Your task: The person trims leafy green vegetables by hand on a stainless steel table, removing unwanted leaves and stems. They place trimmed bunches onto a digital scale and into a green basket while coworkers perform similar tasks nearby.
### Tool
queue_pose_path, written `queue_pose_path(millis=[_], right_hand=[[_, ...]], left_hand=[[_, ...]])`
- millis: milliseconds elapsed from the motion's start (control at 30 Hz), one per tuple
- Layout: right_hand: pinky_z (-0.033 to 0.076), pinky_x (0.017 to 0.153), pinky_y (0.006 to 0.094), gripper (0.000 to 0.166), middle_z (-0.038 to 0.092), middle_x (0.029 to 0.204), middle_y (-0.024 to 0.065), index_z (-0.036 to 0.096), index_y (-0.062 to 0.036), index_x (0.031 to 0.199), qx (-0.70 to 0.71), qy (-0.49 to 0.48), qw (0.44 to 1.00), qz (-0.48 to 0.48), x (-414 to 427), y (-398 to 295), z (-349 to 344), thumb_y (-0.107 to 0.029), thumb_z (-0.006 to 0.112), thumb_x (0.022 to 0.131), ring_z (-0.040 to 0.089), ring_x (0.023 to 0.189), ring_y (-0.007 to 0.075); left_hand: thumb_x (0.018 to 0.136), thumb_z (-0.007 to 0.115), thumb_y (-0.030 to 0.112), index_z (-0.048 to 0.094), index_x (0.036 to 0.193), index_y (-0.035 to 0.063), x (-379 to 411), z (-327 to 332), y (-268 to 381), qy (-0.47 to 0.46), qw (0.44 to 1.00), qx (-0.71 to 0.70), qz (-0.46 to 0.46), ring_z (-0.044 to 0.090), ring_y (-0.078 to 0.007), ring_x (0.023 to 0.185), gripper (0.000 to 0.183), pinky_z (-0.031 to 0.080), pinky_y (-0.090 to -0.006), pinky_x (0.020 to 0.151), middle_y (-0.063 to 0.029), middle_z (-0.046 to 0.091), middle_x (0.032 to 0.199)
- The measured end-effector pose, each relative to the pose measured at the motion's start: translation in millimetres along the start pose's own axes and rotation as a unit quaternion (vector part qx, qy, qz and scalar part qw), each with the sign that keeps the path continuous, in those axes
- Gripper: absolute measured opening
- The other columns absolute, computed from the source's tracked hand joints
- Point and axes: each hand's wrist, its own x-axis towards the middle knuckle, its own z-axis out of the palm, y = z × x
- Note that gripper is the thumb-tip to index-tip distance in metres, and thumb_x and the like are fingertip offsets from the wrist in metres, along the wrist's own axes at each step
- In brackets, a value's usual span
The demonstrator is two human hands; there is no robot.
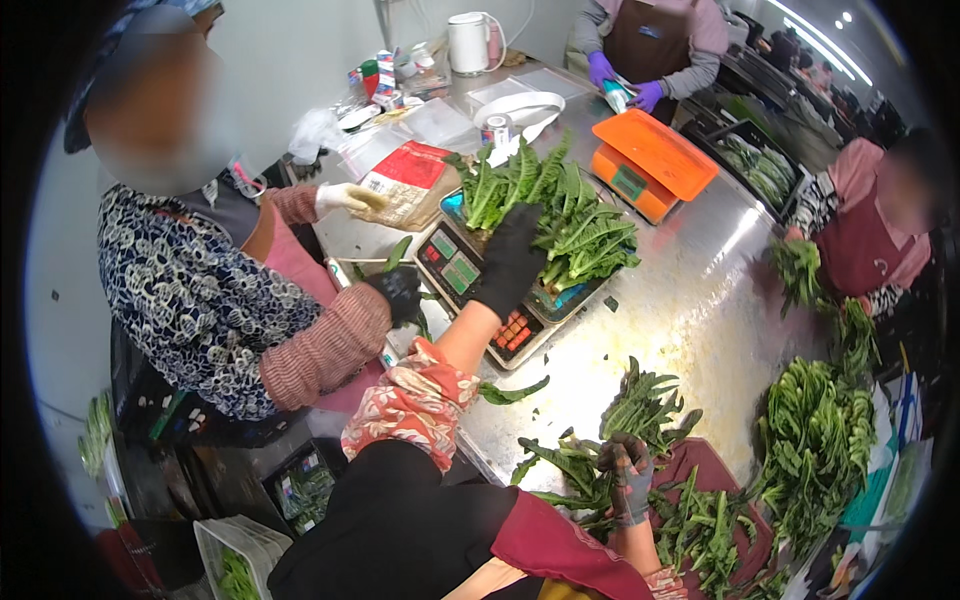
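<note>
My left hand (513,259), in a black glove, reaches over a digital weighing scale (451,262) and touches the bunched leafy greens (517,187) on its platform; whether its fingers grip a bunch is hidden. More leafy greens (589,232) lie on the platform's right side. My right hand (628,476), in a dark, stained glove, is at the near edge of the steel table (675,322), its fingers curled by loose leaves (574,469). Just beyond it lies another bunch of greens (645,405). Loose leaves also lie on a dark red cloth (694,457) to its right.
A co-worker stands close at the left, one gloved hand (394,294) beside the scale. An orange scale (652,161) stands farther back, near a person in purple gloves. Another person at the right handles greens. A large heap of greens (814,427) lies at the right edge.
</note>
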Motion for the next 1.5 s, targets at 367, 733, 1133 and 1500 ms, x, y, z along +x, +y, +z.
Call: queue_pose_path(millis=[367,733,1133,1500], right_hand=[[0.046,0.059,0.0229,0.025,0.059,0.093,0.0074,0.054,-0.0006,0.108,-0.151,-0.003,0.979,-0.135,-13,43,-50,-0.013,0.051,0.086,0.057,0.071,0.0107],[0.046,0.069,0.0384,0.031,0.059,0.087,0.0207,0.053,0.0003,0.103,-0.503,0.100,0.852,-0.103,17,37,-63,-0.020,0.052,0.079,0.058,0.079,0.0341],[0.047,0.063,0.0249,0.039,0.051,0.091,0.0108,0.035,0.0037,0.122,0.156,0.108,0.982,-0.012,47,70,-59,-0.011,0.047,0.088,0.054,0.078,0.0212],[0.042,0.065,0.0233,0.028,0.057,0.084,0.0060,0.053,-0.0004,0.104,-0.174,0.060,0.975,-0.128,18,31,-32,-0.008,0.059,0.078,0.052,0.074,0.0117]], left_hand=[[0.066,0.069,0.042,0.046,0.117,0.0014,66,22,-25,-0.090,0.983,0.145,0.064,0.046,-0.0351,0.108,0.068,0.039,-0.0413,0.089,-0.0224,0.050,0.113],[0.076,0.063,0.013,0.059,0.095,0.0077,-74,42,80,-0.108,0.967,-0.152,0.174,0.059,-0.0232,0.080,0.020,0.047,-0.0326,0.072,-0.0110,0.062,0.088],[0.086,0.051,0.008,0.040,0.125,0.0053,-222,112,93,-0.364,0.657,-0.537,-0.384,0.053,-0.0146,0.097,0.041,0.048,-0.0300,0.078,-0.0064,0.053,0.112],[0.093,0.040,0.018,0.046,0.119,-0.0011,-211,85,74,-0.328,0.854,-0.357,0.188,0.050,-0.0204,0.107,0.033,0.039,-0.0310,0.091,-0.0082,0.053,0.117]])
